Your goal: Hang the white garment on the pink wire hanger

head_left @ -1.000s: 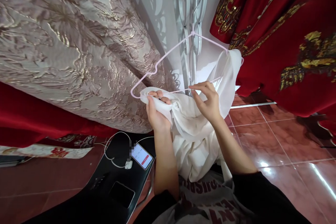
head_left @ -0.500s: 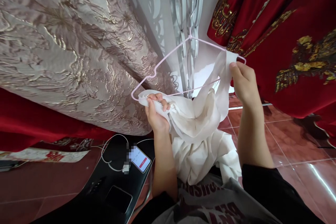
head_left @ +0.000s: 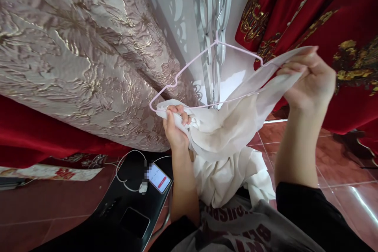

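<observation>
A thin white garment (head_left: 233,126) hangs between my hands, its lower part bunched in front of my body. My left hand (head_left: 176,128) pinches the cloth close to the lower left corner of a pink wire hanger (head_left: 197,58). On the other side, my right hand (head_left: 310,78) grips the garment's edge and stretches it out past the hanger's right shoulder. The cloth covers the hanger's right end. The hanger's metal hook (head_left: 221,2) is up by a white scrollwork stand (head_left: 208,19).
Embossed pinkish fabric with metallic relief (head_left: 73,47) drapes on the left. Red velvet cloth with gold embroidery (head_left: 295,19) hangs at right. A black seat (head_left: 118,197) at lower left bears a lit phone (head_left: 159,178), a dark phone (head_left: 135,223) and a white cable (head_left: 121,165).
My right hand has moved outward to the right and slightly up, pulling the cloth over and beyond the hanger's right end. My left hand has stayed almost in place.
</observation>
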Motion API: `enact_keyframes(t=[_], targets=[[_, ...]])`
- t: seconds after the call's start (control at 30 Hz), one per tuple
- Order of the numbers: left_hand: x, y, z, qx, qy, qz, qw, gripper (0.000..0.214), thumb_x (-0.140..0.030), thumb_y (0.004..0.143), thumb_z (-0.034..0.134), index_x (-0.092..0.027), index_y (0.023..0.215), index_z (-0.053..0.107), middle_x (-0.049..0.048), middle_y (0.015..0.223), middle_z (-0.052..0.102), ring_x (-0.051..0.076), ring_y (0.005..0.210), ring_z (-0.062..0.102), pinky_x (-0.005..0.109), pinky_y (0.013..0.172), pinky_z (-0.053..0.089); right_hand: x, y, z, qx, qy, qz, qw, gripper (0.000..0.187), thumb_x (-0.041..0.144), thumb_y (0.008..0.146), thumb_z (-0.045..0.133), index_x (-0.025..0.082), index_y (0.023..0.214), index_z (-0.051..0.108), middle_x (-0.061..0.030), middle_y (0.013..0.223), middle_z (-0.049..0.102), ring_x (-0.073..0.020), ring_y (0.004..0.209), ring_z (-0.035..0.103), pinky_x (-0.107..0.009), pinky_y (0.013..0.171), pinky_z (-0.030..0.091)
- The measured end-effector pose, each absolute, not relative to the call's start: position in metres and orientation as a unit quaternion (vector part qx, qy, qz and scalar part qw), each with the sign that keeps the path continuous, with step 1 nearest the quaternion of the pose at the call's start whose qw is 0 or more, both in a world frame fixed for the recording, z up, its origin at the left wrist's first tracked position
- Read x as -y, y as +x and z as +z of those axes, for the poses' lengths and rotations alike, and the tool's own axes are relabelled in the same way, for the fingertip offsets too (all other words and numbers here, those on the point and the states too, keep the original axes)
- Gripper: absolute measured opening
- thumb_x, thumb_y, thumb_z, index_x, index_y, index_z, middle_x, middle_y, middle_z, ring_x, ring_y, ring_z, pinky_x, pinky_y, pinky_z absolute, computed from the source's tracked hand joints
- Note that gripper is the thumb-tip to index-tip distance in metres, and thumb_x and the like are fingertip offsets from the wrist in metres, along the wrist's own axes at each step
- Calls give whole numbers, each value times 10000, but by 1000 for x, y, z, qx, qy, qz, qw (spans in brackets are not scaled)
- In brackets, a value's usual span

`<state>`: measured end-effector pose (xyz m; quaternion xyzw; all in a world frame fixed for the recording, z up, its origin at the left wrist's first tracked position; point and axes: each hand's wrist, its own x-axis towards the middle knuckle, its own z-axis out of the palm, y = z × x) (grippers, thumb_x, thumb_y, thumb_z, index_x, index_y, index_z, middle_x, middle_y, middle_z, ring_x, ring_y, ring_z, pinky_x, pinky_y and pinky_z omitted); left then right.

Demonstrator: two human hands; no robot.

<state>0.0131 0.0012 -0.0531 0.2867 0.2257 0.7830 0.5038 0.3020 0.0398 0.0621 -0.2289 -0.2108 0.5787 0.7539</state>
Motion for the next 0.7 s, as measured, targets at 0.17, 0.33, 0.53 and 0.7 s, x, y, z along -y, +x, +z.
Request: enact_keyframes(t=[0.17, 0.33, 0.53, 0.7], targets=[[0, 12, -52, -238, 293, 780, 499, 395, -443, 823, 830, -174, 804, 541, -20, 782, 539, 34, 443, 388, 196, 454, 395, -21, 316, 26, 162, -280, 398, 858, 443, 199, 1029, 287, 193, 678, 557, 63, 486, 277, -52, 387, 250, -218, 462, 199], [-1, 21, -54, -224, 266, 773, 531, 421, -434, 779, 872, -169, 790, 545, -28, 777, 531, 22, 443, 383, 178, 444, 380, 3, 262, -25, 303, -407, 212, 835, 311, 485, 896, 597, 231, 747, 498, 78, 539, 282, -69, 431, 226, -257, 443, 158], [5, 31, -55, -223, 246, 767, 549, 366, -397, 782, 870, -168, 804, 586, -22, 810, 585, 8, 435, 378, 153, 418, 350, -12, 206, -46, 629, -492, 284, 531, 495, 581, 1005, 468, 208, 697, 360, 38, 602, 391, -79, 572, 386, -254, 569, 316], [17, 15, -59, -341, 240, 738, 531, 249, -323, 803, 832, -123, 925, 749, 135, 1062, 769, -16, 414, 344, 141, 398, 348, -28, 212, -59, 597, -525, 243, 556, 516, 565, 997, 498, 210, 690, 283, 45, 624, 299, -82, 587, 301, -275, 587, 257]])
